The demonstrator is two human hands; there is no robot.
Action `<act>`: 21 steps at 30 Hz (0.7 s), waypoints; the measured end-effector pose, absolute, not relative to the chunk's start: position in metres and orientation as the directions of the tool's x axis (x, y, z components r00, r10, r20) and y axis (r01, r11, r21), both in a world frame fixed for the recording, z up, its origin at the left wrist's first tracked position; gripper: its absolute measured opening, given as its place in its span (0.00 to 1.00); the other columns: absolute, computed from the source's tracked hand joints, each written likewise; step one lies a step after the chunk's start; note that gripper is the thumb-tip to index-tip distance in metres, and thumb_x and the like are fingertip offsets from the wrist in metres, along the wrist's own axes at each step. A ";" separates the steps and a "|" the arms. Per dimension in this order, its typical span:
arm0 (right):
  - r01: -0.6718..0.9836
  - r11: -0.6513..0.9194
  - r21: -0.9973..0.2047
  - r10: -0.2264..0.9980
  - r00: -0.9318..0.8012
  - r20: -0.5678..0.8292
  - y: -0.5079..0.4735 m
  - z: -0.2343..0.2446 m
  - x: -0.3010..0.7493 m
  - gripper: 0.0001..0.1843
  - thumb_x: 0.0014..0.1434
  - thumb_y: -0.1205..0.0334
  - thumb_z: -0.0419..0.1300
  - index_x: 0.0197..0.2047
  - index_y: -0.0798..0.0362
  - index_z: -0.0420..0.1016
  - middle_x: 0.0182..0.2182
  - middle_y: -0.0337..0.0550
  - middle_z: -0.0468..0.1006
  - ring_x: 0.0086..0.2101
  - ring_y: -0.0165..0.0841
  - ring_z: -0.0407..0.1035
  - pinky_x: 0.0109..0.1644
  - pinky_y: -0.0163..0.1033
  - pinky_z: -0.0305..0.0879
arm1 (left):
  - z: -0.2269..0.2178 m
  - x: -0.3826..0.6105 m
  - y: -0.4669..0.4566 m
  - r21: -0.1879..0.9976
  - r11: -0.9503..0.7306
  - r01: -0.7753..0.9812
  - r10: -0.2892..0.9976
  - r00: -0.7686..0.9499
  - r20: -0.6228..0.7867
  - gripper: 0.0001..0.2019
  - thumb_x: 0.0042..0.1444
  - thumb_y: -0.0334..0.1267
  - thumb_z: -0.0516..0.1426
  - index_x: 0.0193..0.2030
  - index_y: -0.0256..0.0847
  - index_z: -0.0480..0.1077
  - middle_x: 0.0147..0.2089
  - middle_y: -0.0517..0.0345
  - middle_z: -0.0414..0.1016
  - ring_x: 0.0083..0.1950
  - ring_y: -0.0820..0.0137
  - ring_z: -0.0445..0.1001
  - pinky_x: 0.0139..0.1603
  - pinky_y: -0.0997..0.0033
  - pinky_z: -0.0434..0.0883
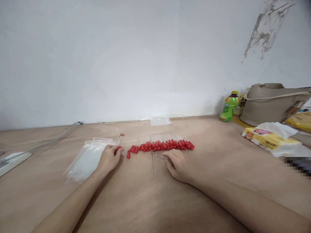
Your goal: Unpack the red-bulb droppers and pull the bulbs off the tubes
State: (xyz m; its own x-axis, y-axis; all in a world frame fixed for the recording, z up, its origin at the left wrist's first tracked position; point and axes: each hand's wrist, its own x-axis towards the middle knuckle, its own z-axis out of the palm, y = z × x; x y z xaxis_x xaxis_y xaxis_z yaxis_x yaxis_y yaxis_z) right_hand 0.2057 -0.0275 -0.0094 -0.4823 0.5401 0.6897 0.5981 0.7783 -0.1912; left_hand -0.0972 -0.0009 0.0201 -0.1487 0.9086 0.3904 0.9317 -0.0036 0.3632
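In my left hand [108,159], a red rubber bulb [118,149] is pinched between thumb and fingers, close to the edge of the clear zip bags [89,158]. My right hand [178,164] rests low over the table with its fingers closed on a thin glass dropper tube [160,156] that points left. Between the hands lies a separate thin tube or rod [153,163]. Just beyond, droppers with red bulbs [167,144] lie in a long row, their clear tubes pointing at the wall. One loose red bulb [128,154] is at the row's left end.
Brown paper covers the table [131,197]. At right are a yellow tissue pack [272,140], a green bottle [229,106], a beige bag [264,105] and a blurred dark object [300,164]. A grey cable [55,139] runs on the left. Another plastic bag [160,121] lies by the wall.
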 end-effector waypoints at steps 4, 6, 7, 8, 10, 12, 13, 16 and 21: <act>0.608 0.771 -0.192 0.544 -0.471 0.694 -0.030 -0.008 0.199 0.08 0.56 0.71 0.49 0.32 0.55 0.68 0.27 0.43 0.70 0.30 0.32 0.61 0.34 0.37 0.57 | 0.016 -0.090 0.000 0.375 -0.003 0.927 0.921 -0.143 0.362 0.19 0.49 0.43 0.50 0.42 0.36 0.72 0.37 0.50 0.74 0.40 0.61 0.72 0.42 0.67 0.66; 0.601 0.779 -0.180 0.530 -0.476 0.702 -0.030 -0.009 0.198 0.08 0.56 0.71 0.49 0.31 0.55 0.69 0.26 0.43 0.70 0.29 0.32 0.61 0.35 0.37 0.57 | 0.016 -0.089 -0.001 0.398 -0.001 0.917 0.927 -0.148 0.344 0.21 0.49 0.45 0.50 0.44 0.35 0.71 0.38 0.51 0.75 0.38 0.62 0.73 0.41 0.68 0.67; 0.592 0.785 -0.179 0.522 -0.479 0.706 -0.030 -0.010 0.197 0.08 0.56 0.71 0.50 0.32 0.55 0.69 0.27 0.44 0.70 0.30 0.32 0.61 0.35 0.37 0.57 | 0.016 -0.089 -0.002 0.411 -0.001 0.911 0.931 -0.149 0.334 0.21 0.50 0.47 0.50 0.44 0.35 0.72 0.37 0.52 0.76 0.38 0.63 0.73 0.41 0.69 0.67; 0.582 0.793 -0.181 0.517 -0.484 0.706 -0.030 -0.011 0.197 0.08 0.56 0.70 0.50 0.33 0.55 0.70 0.27 0.44 0.70 0.30 0.32 0.61 0.36 0.37 0.57 | 0.015 -0.090 -0.003 0.425 -0.001 0.905 0.935 -0.150 0.322 0.21 0.50 0.48 0.49 0.43 0.37 0.72 0.36 0.55 0.77 0.38 0.63 0.74 0.40 0.70 0.68; 0.566 0.803 -0.185 0.515 -0.503 0.694 -0.029 -0.012 0.197 0.09 0.57 0.70 0.50 0.35 0.55 0.71 0.27 0.44 0.71 0.31 0.32 0.62 0.37 0.38 0.57 | 0.014 -0.091 -0.004 0.452 0.006 0.892 0.940 -0.159 0.301 0.20 0.52 0.49 0.47 0.41 0.40 0.73 0.36 0.58 0.77 0.38 0.64 0.75 0.40 0.71 0.68; 0.567 0.800 -0.197 0.533 -0.520 0.667 -0.029 -0.012 0.197 0.10 0.57 0.70 0.50 0.37 0.55 0.71 0.28 0.44 0.71 0.32 0.32 0.62 0.38 0.38 0.58 | 0.012 -0.093 -0.003 0.477 0.026 0.879 0.941 -0.182 0.284 0.20 0.54 0.47 0.45 0.43 0.40 0.72 0.37 0.59 0.78 0.39 0.65 0.75 0.40 0.70 0.69; 0.570 0.795 -0.206 0.547 -0.528 0.650 -0.029 -0.011 0.197 0.10 0.56 0.70 0.51 0.38 0.55 0.71 0.29 0.44 0.71 0.33 0.32 0.62 0.38 0.38 0.58 | 0.010 -0.095 -0.002 0.487 0.037 0.873 0.941 -0.195 0.278 0.20 0.54 0.46 0.45 0.44 0.40 0.72 0.38 0.58 0.78 0.40 0.64 0.75 0.41 0.70 0.69; 0.574 0.786 -0.231 0.581 -0.555 0.596 -0.030 -0.007 0.194 0.09 0.55 0.67 0.54 0.40 0.55 0.71 0.30 0.44 0.70 0.33 0.32 0.62 0.38 0.38 0.59 | 0.008 -0.100 0.003 0.499 0.059 0.865 0.934 -0.224 0.279 0.19 0.52 0.42 0.47 0.45 0.38 0.71 0.42 0.56 0.77 0.44 0.63 0.74 0.45 0.68 0.68; 0.571 0.785 -0.242 0.595 -0.587 0.549 -0.030 -0.002 0.185 0.13 0.53 0.59 0.57 0.41 0.56 0.71 0.32 0.45 0.70 0.34 0.33 0.61 0.39 0.39 0.59 | 0.008 -0.105 0.005 0.494 0.070 0.867 0.920 -0.248 0.304 0.18 0.50 0.42 0.50 0.44 0.36 0.72 0.45 0.51 0.75 0.45 0.62 0.73 0.47 0.65 0.68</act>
